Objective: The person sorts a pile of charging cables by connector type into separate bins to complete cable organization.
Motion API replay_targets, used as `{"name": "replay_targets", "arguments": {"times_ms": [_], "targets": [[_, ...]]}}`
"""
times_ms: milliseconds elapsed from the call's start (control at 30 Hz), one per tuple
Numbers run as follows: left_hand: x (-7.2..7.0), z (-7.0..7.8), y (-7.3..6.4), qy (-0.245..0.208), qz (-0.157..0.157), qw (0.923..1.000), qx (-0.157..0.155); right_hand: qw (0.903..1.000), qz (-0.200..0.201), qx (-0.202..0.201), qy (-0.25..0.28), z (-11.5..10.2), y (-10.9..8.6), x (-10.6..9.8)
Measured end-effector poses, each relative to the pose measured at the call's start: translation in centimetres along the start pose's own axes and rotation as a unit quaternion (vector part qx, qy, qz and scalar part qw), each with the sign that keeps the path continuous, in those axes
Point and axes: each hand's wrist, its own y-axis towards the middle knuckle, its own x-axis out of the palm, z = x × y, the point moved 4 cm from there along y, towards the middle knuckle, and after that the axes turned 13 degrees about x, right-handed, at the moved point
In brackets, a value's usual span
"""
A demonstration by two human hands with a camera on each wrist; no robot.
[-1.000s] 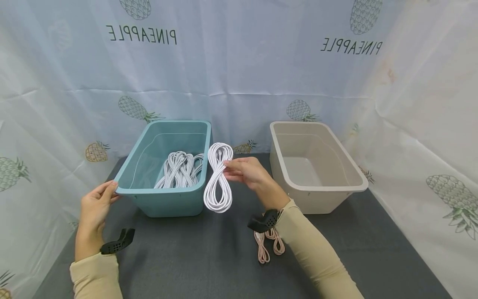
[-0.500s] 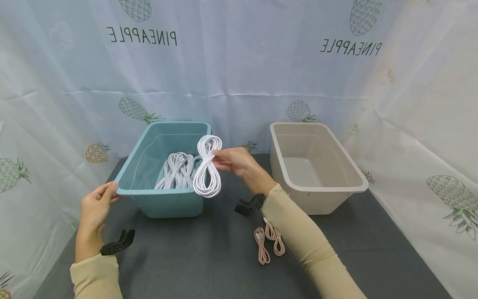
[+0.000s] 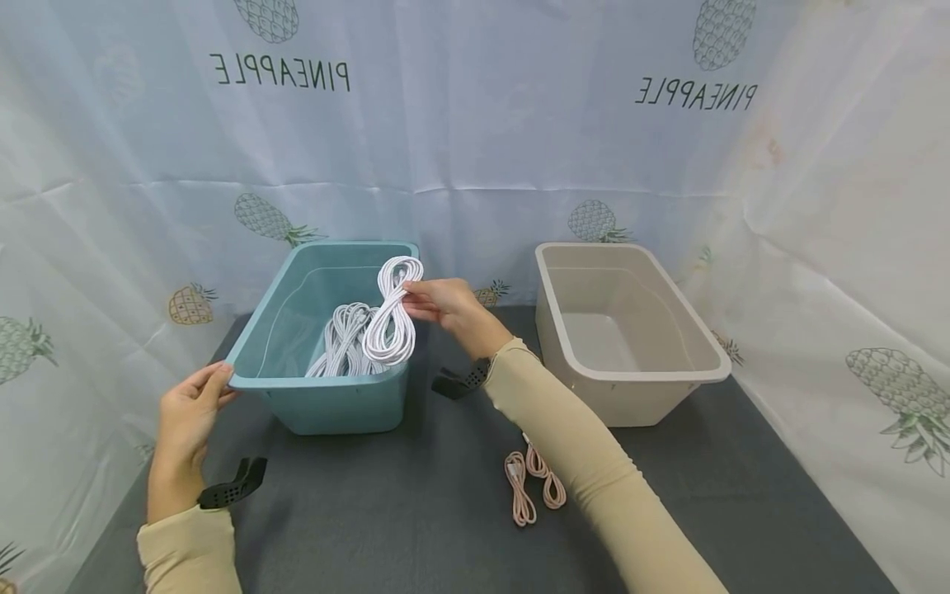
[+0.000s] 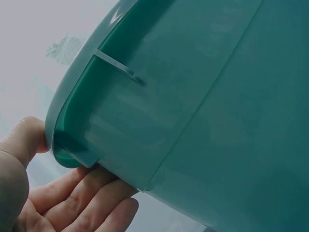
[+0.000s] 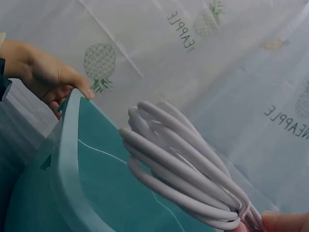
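Observation:
My right hand (image 3: pixel 441 305) pinches a coiled white cable (image 3: pixel 391 326) at its narrow middle, holding it up over the right rim of the teal bin (image 3: pixel 326 404). In the right wrist view the white loops (image 5: pixel 178 159) fan out from the fingertips, above the bin wall. More white coiled cables (image 3: pixel 345 342) lie inside this bin, partly hidden behind the held one. My left hand (image 3: pixel 189 412) grips the bin's near left corner. Seen from the left wrist, the thumb (image 4: pixel 30 140) presses on the rim's outside while the fingers lie beneath it.
A beige bin (image 3: pixel 631 396) stands at the right on the dark table (image 3: pixel 356 511). Two pink coiled cables (image 3: pixel 520 491) lie between the bins, nearer the front, beside my right sleeve. A pineapple-print curtain (image 3: pixel 475 124) hangs behind and at both sides.
My right hand has carried the white cable left and away from me, from beside the teal bin to over its right rim. My left hand keeps its place on the corner.

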Motion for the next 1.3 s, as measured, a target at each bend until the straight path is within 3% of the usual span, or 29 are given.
{"name": "replay_targets", "arguments": {"times_ms": [433,600,733,1067,1200,1300], "targets": [[0.6,0.4,0.0,-0.072,-0.001,0.9969,0.032,0.9997,0.013,-0.004,0.019,-1.1,2.0,0.4],[0.6,0.2,-0.1,-0.057,-0.002,0.9980,0.028,0.9999,-0.010,0.000,-0.004,-1.3,2.5,0.3],[0.3,0.0,-0.1,-0.044,0.003,0.9989,0.015,0.9996,-0.006,0.011,-0.024,-0.8,2.6,0.0],[0.2,-0.1,0.1,-0.040,0.015,0.9991,0.003,0.9992,-0.019,0.003,-0.034,0.0,1.3,-0.4],[0.1,-0.2,-0.1,-0.062,0.022,0.9978,-0.008,0.9987,-0.038,0.002,-0.034,0.2,0.1,-0.6],[0.2,-0.1,-0.3,-0.052,0.018,0.9983,-0.018,0.9975,-0.056,-0.018,-0.040,0.3,-1.2,-1.0]]}}
